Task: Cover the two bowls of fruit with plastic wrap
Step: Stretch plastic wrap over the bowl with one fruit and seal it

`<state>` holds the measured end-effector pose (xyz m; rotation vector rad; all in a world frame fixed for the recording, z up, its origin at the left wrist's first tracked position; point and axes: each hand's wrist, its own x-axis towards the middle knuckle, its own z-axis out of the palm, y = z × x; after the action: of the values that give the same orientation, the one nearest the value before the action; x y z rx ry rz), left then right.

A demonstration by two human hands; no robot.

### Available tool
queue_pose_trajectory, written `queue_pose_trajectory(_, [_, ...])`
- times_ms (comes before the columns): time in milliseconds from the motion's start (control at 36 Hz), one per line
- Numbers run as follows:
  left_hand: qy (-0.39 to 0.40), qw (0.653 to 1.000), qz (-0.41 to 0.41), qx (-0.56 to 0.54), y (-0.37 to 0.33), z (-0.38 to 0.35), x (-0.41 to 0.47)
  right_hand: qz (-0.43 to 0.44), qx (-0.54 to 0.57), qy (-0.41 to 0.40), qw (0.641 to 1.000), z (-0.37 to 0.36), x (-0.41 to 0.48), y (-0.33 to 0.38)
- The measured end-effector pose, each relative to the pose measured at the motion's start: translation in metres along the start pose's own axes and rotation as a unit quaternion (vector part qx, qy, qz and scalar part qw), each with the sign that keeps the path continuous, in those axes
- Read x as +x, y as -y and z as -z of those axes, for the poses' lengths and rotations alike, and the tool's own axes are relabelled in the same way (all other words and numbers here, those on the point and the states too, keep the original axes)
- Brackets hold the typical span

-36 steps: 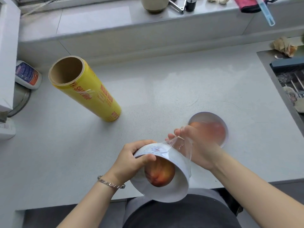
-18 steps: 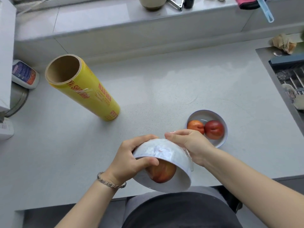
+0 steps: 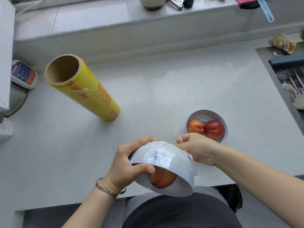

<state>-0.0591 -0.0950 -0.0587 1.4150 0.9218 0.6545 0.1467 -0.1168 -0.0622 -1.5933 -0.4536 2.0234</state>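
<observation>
Closest to us, we hold a white round ceramic bowl point(image 3: 172, 163) tipped steeply over the near edge of the pale grey speckled countertop point(image 3: 156, 89), its underside turned away from us and its mouth facing back toward our dark-clothed body. Inside it a red-orange peach point(image 3: 162, 179) presses against clear plastic wrap point(image 3: 158, 156) that is stretched over the rim and folded up onto the bowl's base. Our left hand point(image 3: 130, 163), with a silver chain bracelet point(image 3: 108, 190) on the wrist, clasps the bowl's left side, thumb curled over the rim and fingers bent across the base. Our right hand point(image 3: 197, 148) sits against the bowl's upper right side, fingers curled in and pressing the film down onto the wall.

Half a second ago the right hand's fingers lay stretched further over the base; now they have drawn back to the right edge, and the bowl looks turned slightly more.

Just beyond the right hand, a second small white bowl point(image 3: 207, 114) rests on the counter holding an orange peach point(image 3: 195, 127) and a dark red peach point(image 3: 214, 129) side by side, touching. It has not moved. Farther left, well apart, stands the tall yellow roll of plastic wrap on a brown cardboard tube point(image 3: 85, 89), unchanged.
</observation>
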Motion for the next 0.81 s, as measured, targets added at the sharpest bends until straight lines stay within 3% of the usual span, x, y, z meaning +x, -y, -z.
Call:
queue_pose_trajectory(56, [-0.003,1.000,0.002,0.003,0.000,0.001,0.001,0.044,-0.038,-0.041,0.997,0.002,-0.001,0.000])
queue_pose_trajectory(167, [-0.017,1.000,0.001,0.007,0.000,0.002,0.001,0.230,-0.075,-0.160,0.957,0.011,-0.017,0.012])
queue_pose_trajectory(278, [-0.029,1.000,0.004,0.002,0.001,0.003,0.001,0.342,-0.164,-0.102,0.920,-0.002,-0.053,0.015])
queue_pose_trajectory(389, [-0.027,1.000,0.001,0.010,-0.001,0.002,0.003,0.303,-0.317,-0.037,0.898,-0.012,-0.054,0.002])
queue_pose_trajectory(556, [-0.041,0.999,0.007,0.007,0.001,0.006,0.003,0.255,-0.345,0.013,0.904,-0.014,-0.048,0.008])
queue_pose_trajectory(806, [-0.065,0.998,0.014,-0.001,0.003,0.003,0.001,0.202,-0.295,0.056,0.932,-0.014,-0.026,0.008])
